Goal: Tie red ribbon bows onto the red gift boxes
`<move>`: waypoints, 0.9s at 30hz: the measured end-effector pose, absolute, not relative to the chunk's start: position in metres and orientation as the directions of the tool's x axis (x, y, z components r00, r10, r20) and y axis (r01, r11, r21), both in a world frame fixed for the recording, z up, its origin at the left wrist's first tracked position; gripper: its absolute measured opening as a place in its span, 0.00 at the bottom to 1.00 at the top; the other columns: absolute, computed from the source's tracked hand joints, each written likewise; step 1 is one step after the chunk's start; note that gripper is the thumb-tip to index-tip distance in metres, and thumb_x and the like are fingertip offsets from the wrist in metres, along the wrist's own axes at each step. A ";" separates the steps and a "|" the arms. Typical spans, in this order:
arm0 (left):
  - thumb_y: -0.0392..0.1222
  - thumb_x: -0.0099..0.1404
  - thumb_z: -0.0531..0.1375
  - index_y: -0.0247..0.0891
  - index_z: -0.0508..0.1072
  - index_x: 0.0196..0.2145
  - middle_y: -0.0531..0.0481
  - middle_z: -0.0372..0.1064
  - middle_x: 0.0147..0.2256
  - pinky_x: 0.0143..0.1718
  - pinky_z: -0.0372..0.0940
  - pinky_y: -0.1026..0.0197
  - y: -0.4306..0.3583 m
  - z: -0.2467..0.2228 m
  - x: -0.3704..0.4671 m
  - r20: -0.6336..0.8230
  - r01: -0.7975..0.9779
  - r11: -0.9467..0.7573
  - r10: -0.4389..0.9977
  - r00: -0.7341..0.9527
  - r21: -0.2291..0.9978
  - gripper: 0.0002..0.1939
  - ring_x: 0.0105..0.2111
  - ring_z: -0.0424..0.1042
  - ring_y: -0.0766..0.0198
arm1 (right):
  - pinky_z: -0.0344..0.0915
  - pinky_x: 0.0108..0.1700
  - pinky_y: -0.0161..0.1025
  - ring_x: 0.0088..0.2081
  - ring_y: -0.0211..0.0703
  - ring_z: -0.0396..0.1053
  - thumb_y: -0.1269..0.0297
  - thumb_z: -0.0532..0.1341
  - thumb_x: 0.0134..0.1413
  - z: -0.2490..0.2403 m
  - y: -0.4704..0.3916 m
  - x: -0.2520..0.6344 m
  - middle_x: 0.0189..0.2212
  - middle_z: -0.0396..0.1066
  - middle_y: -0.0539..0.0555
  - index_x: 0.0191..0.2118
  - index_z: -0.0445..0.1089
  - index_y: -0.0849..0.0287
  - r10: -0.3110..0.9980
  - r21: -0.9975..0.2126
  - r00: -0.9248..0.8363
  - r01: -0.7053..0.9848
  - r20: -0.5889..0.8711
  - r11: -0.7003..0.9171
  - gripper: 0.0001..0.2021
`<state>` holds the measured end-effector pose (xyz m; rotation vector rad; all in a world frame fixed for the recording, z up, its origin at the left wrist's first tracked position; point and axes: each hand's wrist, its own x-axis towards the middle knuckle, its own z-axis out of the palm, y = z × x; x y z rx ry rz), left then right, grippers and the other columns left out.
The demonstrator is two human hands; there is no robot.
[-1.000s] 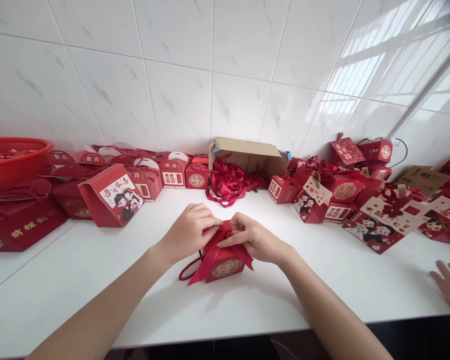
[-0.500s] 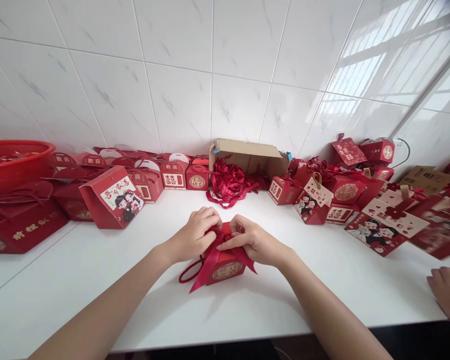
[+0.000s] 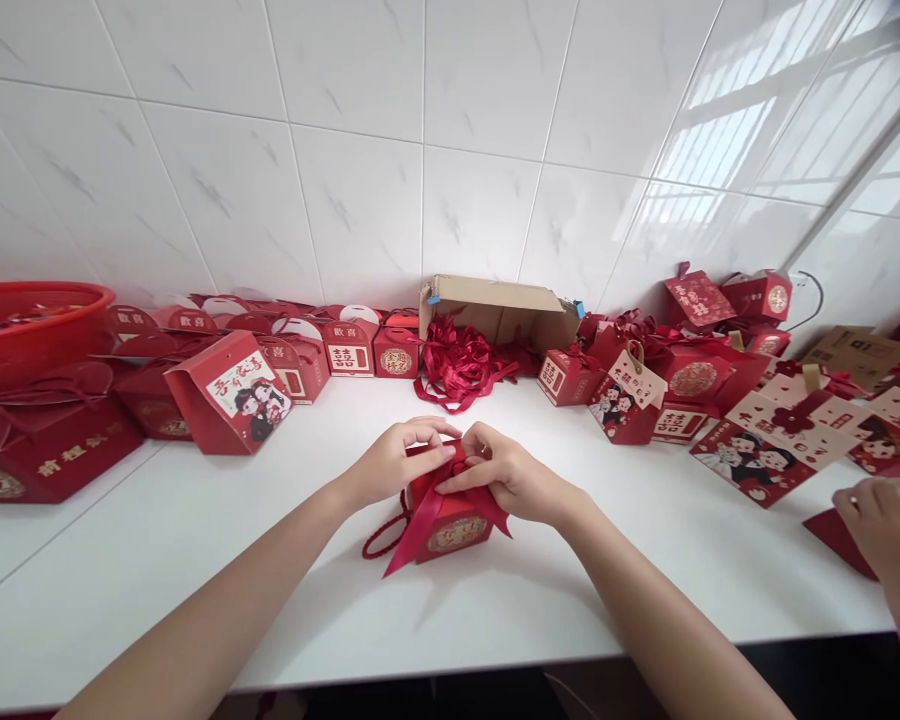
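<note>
A small red box (image 3: 456, 536) with a gold emblem stands on the white table in front of me. A red ribbon (image 3: 418, 528) is tied round its top, its two tails hanging down the front. My left hand (image 3: 397, 462) is closed at the top left of the box, thumb and fingers pinched on the ribbon. From the right, my right hand (image 3: 508, 474) pinches the ribbon near the knot, which the fingers partly hide. A twisted red cord loop (image 3: 384, 537) lies at the box's left side.
Red gift boxes (image 3: 232, 392) line the wall at left and right (image 3: 622, 400). A cardboard box (image 3: 495, 292) with loose red ribbons (image 3: 461, 365) is between them. A red basin (image 3: 37, 325) sits far left. Another person's hand (image 3: 889, 520) holds red card at right.
My left hand has shifted slightly right over the box top, its fingers straighter. At the right, the other person's hand has moved inward with a red piece.
</note>
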<state>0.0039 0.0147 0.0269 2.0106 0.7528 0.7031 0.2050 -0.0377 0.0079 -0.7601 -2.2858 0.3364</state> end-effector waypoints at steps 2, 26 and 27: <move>0.50 0.60 0.57 0.38 0.66 0.20 0.45 0.71 0.43 0.51 0.61 0.54 0.012 0.029 0.005 0.214 0.221 -0.443 0.739 0.638 0.869 0.17 0.51 0.65 0.53 | 0.67 0.37 0.37 0.35 0.37 0.57 0.86 0.50 0.50 0.008 -0.038 0.204 0.33 0.53 0.52 0.41 0.77 0.52 0.606 -0.431 -0.585 0.426 0.539 0.795 0.25; 0.48 0.58 0.62 0.36 0.73 0.25 0.47 0.75 0.35 0.40 0.67 0.60 0.001 0.029 0.011 0.165 0.147 -0.325 0.759 0.630 0.934 0.12 0.39 0.72 0.59 | 0.65 0.32 0.35 0.33 0.37 0.69 0.65 0.60 0.55 0.017 -0.045 0.208 0.33 0.72 0.52 0.39 0.67 0.57 0.807 -0.636 -0.330 0.498 0.490 0.590 0.05; 0.48 0.58 0.62 0.36 0.72 0.24 0.47 0.75 0.36 0.40 0.67 0.60 0.001 0.029 0.012 0.163 0.150 -0.324 0.761 0.627 0.934 0.12 0.39 0.72 0.58 | 0.65 0.32 0.35 0.33 0.37 0.69 0.66 0.60 0.56 0.017 -0.045 0.208 0.33 0.73 0.52 0.39 0.68 0.58 0.805 -0.636 -0.324 0.496 0.497 0.591 0.05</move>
